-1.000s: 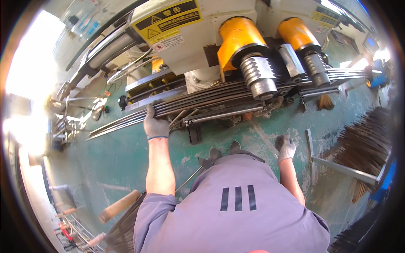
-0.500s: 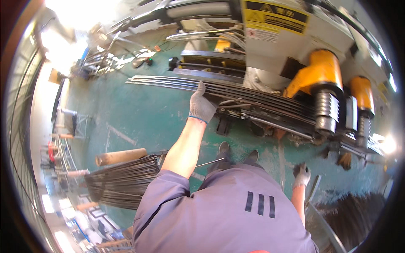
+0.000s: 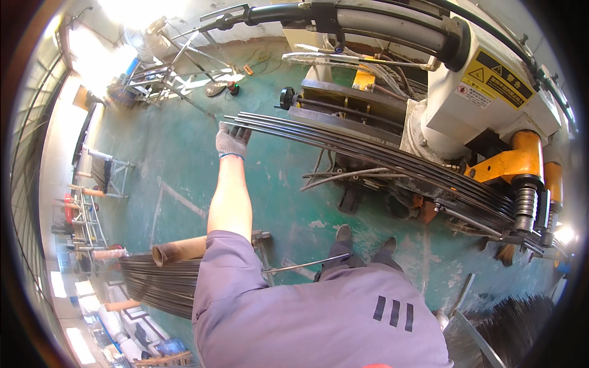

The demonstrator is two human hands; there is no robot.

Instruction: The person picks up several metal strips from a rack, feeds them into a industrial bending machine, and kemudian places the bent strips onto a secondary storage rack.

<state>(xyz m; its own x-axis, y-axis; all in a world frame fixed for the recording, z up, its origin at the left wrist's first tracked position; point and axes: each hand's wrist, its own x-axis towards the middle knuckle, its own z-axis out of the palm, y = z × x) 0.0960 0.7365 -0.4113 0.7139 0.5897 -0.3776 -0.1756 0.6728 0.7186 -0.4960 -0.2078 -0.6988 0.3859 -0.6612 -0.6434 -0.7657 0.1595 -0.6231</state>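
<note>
My left hand (image 3: 231,142), in a pale knitted glove with dark fingertips, reaches to the left ends of several long thin dark metal rods (image 3: 343,145). Its fingers are apart and stretched up against the undersides of the rod ends, not wrapped round them. The rods lie side by side and slant down to the right, into a machine beside an orange bracket (image 3: 526,147) and a coil spring (image 3: 525,197). Of my right hand (image 3: 442,320) only a bit of glove shows at my right side, near a metal bar (image 3: 478,340); its fingers are hidden.
A white machine housing (image 3: 469,92) with a yellow warning label stands at the right. Bundled dark rods (image 3: 159,285) and a brown tube (image 3: 178,251) lie at the lower left. More dark rods (image 3: 521,331) are at the lower right. The floor (image 3: 165,159) is green.
My left hand has gone left from the middle of the rods to their ends, its thumb no longer over them. My right hand has drawn back toward my body. The view has shifted.
</note>
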